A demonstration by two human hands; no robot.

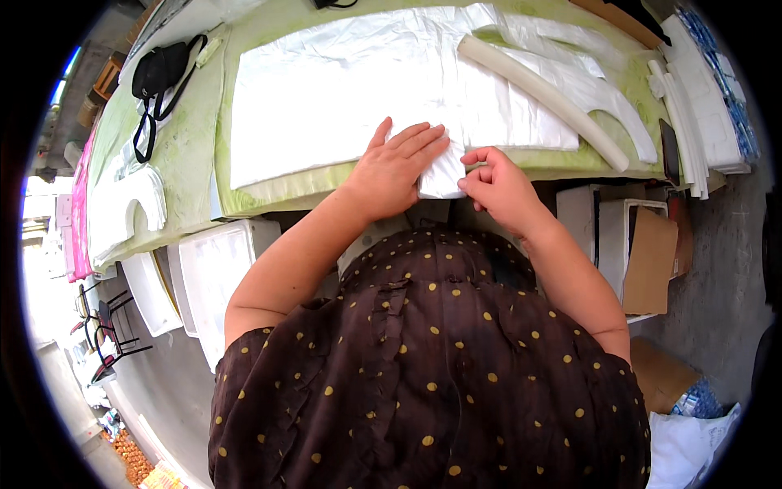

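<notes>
My left hand (pixel 397 169) lies flat, fingers spread, on a small folded piece of white plastic film (pixel 442 178) at the table's near edge. The thumb and fingers of my right hand (pixel 498 186) are closed in a pinch at the right edge of that folded piece. Beneath and beyond both hands a wide stack of smooth white plastic sheets (pixel 318 106) covers the middle of the table. A long off-white tube (pixel 544 91) rests slantwise over the right part of the stack, beside a white plastic piece with a curved cut-out (pixel 623 122).
The table has a green cover (pixel 199 138). A black strapped bag (pixel 160 69) and white curved plastic pieces (pixel 130 208) lie on its left. White bins (pixel 220 269) stand below on the left; a box with brown cardboard (pixel 649 261) is below on the right. White rolls (pixel 680 122) lie at the right end.
</notes>
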